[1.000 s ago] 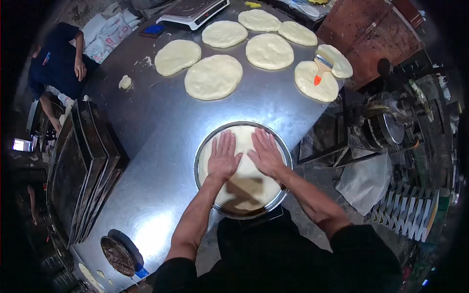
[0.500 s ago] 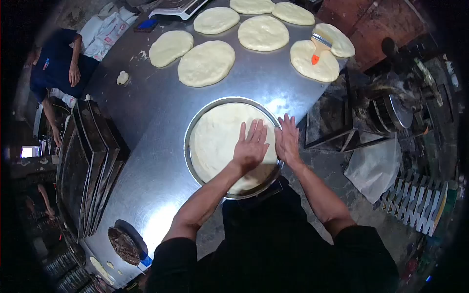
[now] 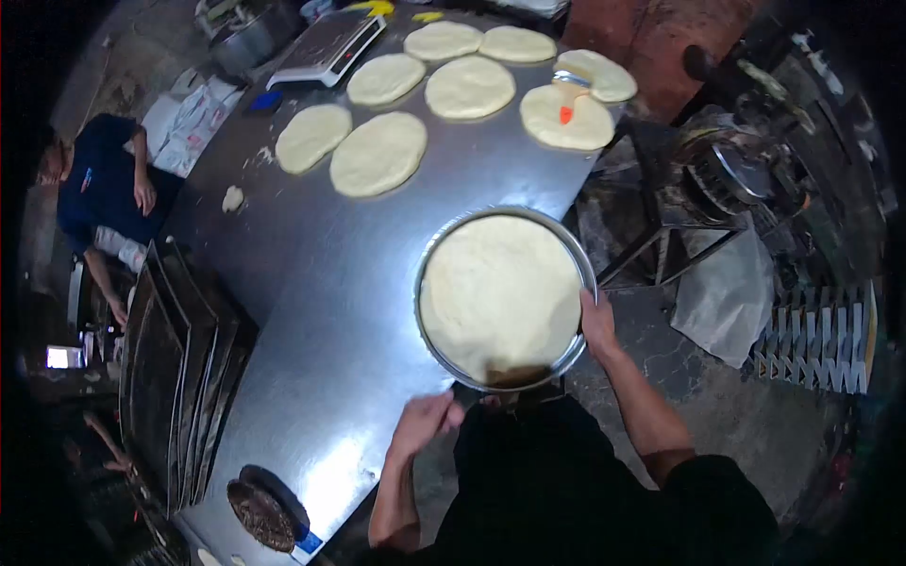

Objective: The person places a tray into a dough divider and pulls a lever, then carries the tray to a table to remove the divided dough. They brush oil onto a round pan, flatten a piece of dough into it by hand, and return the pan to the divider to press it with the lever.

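A round metal pan (image 3: pixel 424 325) sits at the table's front right edge, its near side reaching past the edge. Pale flattened dough (image 3: pixel 500 288) covers most of its bottom, with a dark patch showing at the near side. My right hand (image 3: pixel 598 325) grips the pan's right rim, fingers hidden beneath or behind the wall. Below the pan's near left side is my left hand (image 3: pixel 427 422), apart from the dough. Its fingers look bent but are blurred, and I see nothing in them.
Several dough rounds (image 3: pixel 379 154) lie across the far table (image 3: pixel 311 274). A brush (image 3: pixel 568 97) rests on one. A scale (image 3: pixel 330 52) stands at the back, stacked dark trays (image 3: pixel 184 368) at left, a dark bowl (image 3: pixel 260 514) at front left. Another person (image 3: pixel 104 179) is beyond the left side.
Both hands have left the dough surface. My right hand now holds the rim, and my left has dropped toward me. The pan appears further right in view, though the camera view shifted too.
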Available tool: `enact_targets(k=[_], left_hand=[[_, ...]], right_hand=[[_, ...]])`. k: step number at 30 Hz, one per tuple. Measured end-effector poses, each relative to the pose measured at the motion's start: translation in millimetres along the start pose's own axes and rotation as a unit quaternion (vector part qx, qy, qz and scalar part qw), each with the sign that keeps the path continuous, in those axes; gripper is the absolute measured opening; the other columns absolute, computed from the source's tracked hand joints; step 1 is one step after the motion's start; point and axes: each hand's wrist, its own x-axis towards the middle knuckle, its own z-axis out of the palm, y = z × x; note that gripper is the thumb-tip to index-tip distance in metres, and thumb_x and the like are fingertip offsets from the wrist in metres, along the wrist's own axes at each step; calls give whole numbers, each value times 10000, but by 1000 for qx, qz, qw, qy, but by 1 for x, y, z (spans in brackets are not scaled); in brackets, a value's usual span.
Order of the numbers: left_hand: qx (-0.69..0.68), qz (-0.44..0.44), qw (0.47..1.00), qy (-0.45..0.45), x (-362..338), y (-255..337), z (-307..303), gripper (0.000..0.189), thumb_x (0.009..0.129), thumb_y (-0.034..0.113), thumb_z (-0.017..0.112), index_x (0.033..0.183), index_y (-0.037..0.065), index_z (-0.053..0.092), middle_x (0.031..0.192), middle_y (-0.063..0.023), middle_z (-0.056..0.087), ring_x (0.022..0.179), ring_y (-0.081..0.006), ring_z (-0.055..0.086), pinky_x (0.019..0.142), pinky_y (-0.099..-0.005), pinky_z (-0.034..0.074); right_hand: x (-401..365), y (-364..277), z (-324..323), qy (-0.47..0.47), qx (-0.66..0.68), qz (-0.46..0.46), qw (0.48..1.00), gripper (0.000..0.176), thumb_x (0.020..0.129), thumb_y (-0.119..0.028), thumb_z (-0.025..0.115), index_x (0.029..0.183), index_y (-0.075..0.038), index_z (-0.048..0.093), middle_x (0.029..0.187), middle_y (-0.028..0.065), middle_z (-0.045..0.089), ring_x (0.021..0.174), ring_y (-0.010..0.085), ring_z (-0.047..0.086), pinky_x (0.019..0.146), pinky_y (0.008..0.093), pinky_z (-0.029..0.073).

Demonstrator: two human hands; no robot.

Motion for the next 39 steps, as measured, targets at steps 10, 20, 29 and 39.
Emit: enact_targets(k=[10, 20, 29, 39], left_hand=[[-241, 4, 955, -173, 152, -26, 164, 529, 894, 99, 595, 1381, 49, 394, 1301, -119, 526, 1173, -222, 535, 915, -359, 493], [-169, -44, 964, -200, 303, 51, 419, 409, 812, 30, 624, 1211, 18, 536, 1141, -135, 622, 1016, -237, 615, 885, -378, 509], [-15, -122, 941, -316, 374, 111, 538, 286, 925, 226, 615, 1147, 62, 542, 1179, -117, 624, 1064, -238, 618, 904, -417, 496], [-3, -42, 936, -348, 519, 185, 564, 300, 947, 162, 535, 1183, -2, 452, 919, -186, 626, 808, -261, 670, 636, -343, 574]], right_hand=[[-41, 124, -146, 235, 89, 109, 962, 447, 958, -329, 524, 922, 102, 636, 754, 100, 635, 704, 148, 565, 632, 363, 468], [132, 211, -357, 363, 43, 83, 927, 502, 931, -400, 560, 864, 93, 623, 700, 52, 604, 639, 154, 521, 572, 339, 425], [299, 138, -453, 249, 314, 71, 914, 441, 931, -276, 555, 1194, 77, 524, 1026, 130, 592, 910, 202, 550, 814, 355, 462], [283, -268, -522, 233, -278, -498, 788, 557, 801, -27, 636, 1331, -23, 464, 1353, 230, 476, 1269, 384, 454, 1080, 418, 351]])
